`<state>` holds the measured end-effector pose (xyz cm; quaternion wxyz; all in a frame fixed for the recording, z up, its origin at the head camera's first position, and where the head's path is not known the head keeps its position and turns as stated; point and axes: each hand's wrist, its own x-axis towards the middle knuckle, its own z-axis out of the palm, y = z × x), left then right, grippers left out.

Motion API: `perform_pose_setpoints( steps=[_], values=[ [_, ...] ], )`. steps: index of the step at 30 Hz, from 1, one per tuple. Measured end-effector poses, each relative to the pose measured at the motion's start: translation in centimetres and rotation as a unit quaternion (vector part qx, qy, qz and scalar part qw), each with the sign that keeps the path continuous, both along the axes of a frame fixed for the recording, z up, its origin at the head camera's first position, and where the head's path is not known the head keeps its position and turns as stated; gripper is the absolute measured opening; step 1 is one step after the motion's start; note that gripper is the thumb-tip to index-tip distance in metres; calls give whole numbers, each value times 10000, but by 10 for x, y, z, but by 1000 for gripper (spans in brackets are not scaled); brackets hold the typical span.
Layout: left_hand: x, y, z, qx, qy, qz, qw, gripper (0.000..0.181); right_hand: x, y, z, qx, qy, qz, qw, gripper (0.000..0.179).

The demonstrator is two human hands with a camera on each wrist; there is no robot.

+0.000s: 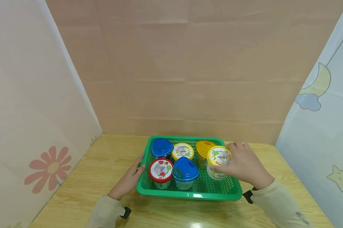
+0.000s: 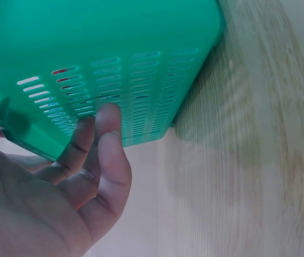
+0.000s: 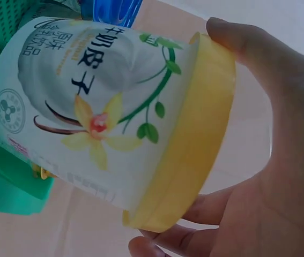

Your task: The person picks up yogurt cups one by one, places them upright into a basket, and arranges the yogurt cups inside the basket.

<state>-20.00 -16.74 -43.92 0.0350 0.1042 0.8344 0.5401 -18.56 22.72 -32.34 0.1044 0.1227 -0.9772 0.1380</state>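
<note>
My right hand [image 1: 245,166] grips a white tub with a yellow lid [image 1: 218,156] by its lid, with thumb and fingers on opposite sides. The tub is held at the right end of a green plastic basket [image 1: 188,195]. In the right wrist view the tub [image 3: 109,112] shows a vanilla flower and printed characters. My left hand [image 1: 130,180] holds the basket's left side, thumb at the rim and fingers bent against the slotted wall [image 2: 109,40]. Inside stand a red-lidded tub [image 1: 161,169], another yellow-lidded tub [image 1: 183,151], two blue-lidded containers [image 1: 185,170] and an orange-lidded container [image 1: 205,148].
The basket stands on a light wood-grain table [image 1: 103,167]. Brown paper [image 1: 174,69] covers the back wall. Printed sheets hang at both sides, with a flower [image 1: 51,167] on the left and a moon [image 1: 321,82] on the right.
</note>
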Motion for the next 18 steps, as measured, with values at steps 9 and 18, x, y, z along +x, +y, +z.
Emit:
perform_pose_setpoints(
  steps=[9,18],
  values=[
    [0,0,-2,38,-55,-27,10000,59,-12,-9,-7,342,-408,240,9983,98],
    [-1,0,-1,23,-39,-17,10000,58,-20,-16,-16,708,-819,385,9934,95]
  ],
)
